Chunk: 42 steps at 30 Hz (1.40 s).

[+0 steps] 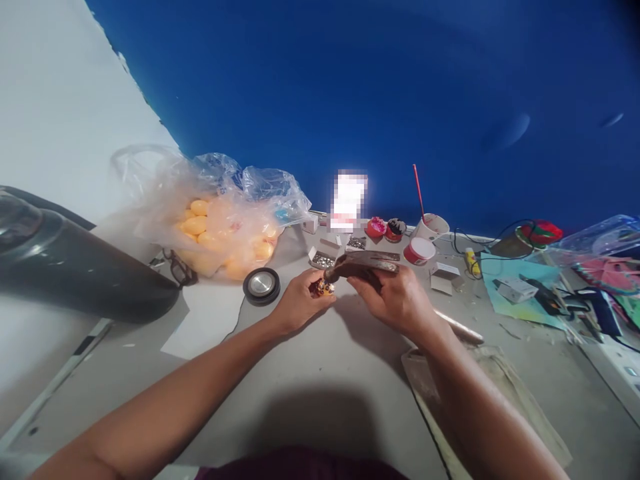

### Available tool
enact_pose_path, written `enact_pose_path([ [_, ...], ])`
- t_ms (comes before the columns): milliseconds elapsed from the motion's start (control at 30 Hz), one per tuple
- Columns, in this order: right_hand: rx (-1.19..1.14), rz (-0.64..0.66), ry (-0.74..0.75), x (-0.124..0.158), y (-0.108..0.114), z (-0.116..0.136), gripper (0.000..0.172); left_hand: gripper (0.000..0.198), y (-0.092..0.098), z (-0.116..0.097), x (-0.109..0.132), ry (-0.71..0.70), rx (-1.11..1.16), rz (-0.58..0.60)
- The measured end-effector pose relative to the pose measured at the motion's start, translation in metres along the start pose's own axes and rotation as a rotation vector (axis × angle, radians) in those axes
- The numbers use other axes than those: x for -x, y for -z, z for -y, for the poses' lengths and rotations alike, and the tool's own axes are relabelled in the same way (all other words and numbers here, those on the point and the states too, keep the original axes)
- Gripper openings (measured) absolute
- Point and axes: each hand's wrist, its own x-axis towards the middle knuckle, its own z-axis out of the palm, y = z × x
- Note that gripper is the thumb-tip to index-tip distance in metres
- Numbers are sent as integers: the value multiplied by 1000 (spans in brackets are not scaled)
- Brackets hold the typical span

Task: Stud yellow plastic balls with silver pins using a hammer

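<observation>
My left hand [303, 300] is pinching a small round yellow-orange piece [325, 287] with dark and shiny spots, low over the table. My right hand [395, 300] is wrapped around a worn metal hammer [357, 261], close to its head. The split claw end points right, and the handle comes out below the wrist. The hammer's striking end is right at the top of the small piece; whether they touch I cannot tell. Just beyond my hands is an open little box [324, 258] of small shiny metal bits. The underside of the small piece is hidden by my fingers.
A plastic bag [225, 230] of yellow-orange egg-shaped pieces and a black round disc [261, 285] are left. Behind stand a bright blurred screen [349, 200], paint pots [419, 251] and a cup [434, 227]. A cloth [520, 400] and clutter lie right.
</observation>
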Motion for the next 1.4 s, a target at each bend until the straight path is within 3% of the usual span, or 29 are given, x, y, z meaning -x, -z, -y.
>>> enact_pose_path([
  [133,3,82,-9,0,3,0,29,19,0,-1,1,-43,-21,20],
  [267,-76,-13,25,1,8,0,32,25,0,-1,0,-26,-16,29],
  [400,-27,92,-8,0,10,1,28,20,0,0,-1,-1,1,40],
  [567,-110,-7,51,0,11,0,31,32,1,3,-2,45,42,70],
  [700,-82,81,4,-2,7,-2,28,28,2,3,-1,45,55,81],
  [867,-75,10,-40,-5,18,-18,28,38,2,8,-1,80,175,98],
  [1033,11,379,-60,-8,33,-48,29,38,2,6,-1,109,244,52],
  [1200,108,493,-104,-11,18,-60,31,40,7,-2,1,133,338,132],
  [1400,167,592,-188,-13,1,-57,25,30,7,-5,5,192,239,205],
])
